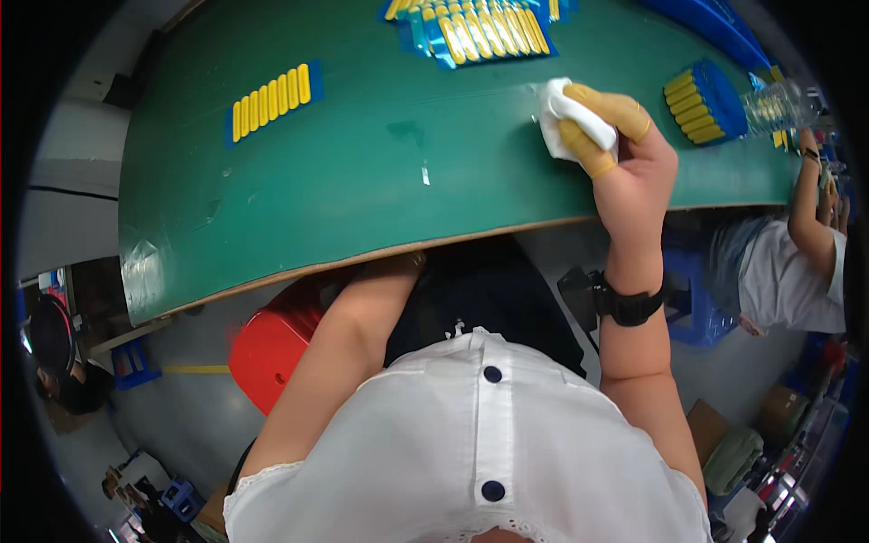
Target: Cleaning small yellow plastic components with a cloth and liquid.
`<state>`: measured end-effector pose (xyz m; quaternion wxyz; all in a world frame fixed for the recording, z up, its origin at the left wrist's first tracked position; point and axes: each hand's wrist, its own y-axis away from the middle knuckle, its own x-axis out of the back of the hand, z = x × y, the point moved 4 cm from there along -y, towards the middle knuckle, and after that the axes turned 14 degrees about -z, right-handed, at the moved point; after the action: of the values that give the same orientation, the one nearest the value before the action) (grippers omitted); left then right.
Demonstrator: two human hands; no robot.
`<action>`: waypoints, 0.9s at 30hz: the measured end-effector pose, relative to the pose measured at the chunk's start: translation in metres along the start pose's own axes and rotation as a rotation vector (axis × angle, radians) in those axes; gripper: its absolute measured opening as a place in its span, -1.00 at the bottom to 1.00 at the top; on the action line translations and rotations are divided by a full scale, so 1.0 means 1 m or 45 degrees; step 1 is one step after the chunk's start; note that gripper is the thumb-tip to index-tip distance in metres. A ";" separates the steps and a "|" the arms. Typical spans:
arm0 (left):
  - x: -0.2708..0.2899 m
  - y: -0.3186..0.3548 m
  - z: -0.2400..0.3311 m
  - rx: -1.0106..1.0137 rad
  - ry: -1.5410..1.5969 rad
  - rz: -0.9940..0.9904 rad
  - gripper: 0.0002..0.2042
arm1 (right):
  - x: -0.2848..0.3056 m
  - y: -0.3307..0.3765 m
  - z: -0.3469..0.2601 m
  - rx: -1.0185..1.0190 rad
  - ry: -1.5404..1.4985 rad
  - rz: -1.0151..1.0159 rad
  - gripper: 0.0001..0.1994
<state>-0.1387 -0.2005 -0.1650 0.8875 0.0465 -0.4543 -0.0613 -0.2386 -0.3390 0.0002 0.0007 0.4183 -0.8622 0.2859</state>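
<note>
My right hand (pixel 625 154), with yellow finger cots on the fingertips and a black band at the wrist, is closed on a white cloth (pixel 570 119) pressed against the green table mat (pixel 362 181). My left forearm runs up from the lower edge and goes under the table's front edge; the left hand itself is hidden below the table. A row of yellow strips on a blue sheet (pixel 272 98) lies at the left of the mat. More yellow strips on blue sheets (pixel 480 32) lie at the far edge.
A blue holder with yellow strips (pixel 706 104) sits at the right beside a clear bottle (pixel 778 104). Another person in a white shirt (pixel 797 271) sits at the right. A red stool (pixel 272 348) stands under me, a blue stool (pixel 697 299) at the right.
</note>
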 end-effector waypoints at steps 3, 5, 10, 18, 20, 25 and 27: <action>-0.001 -0.011 -0.016 0.090 -0.038 -0.115 -0.50 | -0.003 -0.005 -0.002 -0.051 0.014 0.029 -0.78; 0.000 -0.022 -0.024 0.151 -0.089 -0.194 -0.47 | 0.001 -0.004 0.006 0.000 0.105 -0.003 -0.81; -0.006 -0.036 -0.038 0.275 -0.286 -0.401 -0.41 | -0.003 -0.009 0.000 -0.307 -0.331 0.012 -0.82; -0.028 -0.022 -0.060 0.369 -0.211 -0.346 -0.46 | -0.006 -0.012 0.012 -0.169 -0.522 -0.047 -0.86; -0.024 0.003 -0.039 0.117 -0.270 -0.268 -0.54 | -0.009 -0.013 0.016 -0.131 -0.473 -0.064 -0.85; 0.015 0.082 0.022 0.085 0.105 -0.105 -0.64 | -0.003 -0.014 0.013 -0.007 0.115 0.158 -0.79; 0.032 0.107 0.041 0.138 0.091 -0.056 -0.69 | -0.005 -0.017 0.004 0.072 0.444 0.147 -0.77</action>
<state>-0.1462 -0.1005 -0.1008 0.8979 0.1064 -0.4237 -0.0543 -0.2220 -0.3452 0.0038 0.1220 0.3120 -0.8632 0.3776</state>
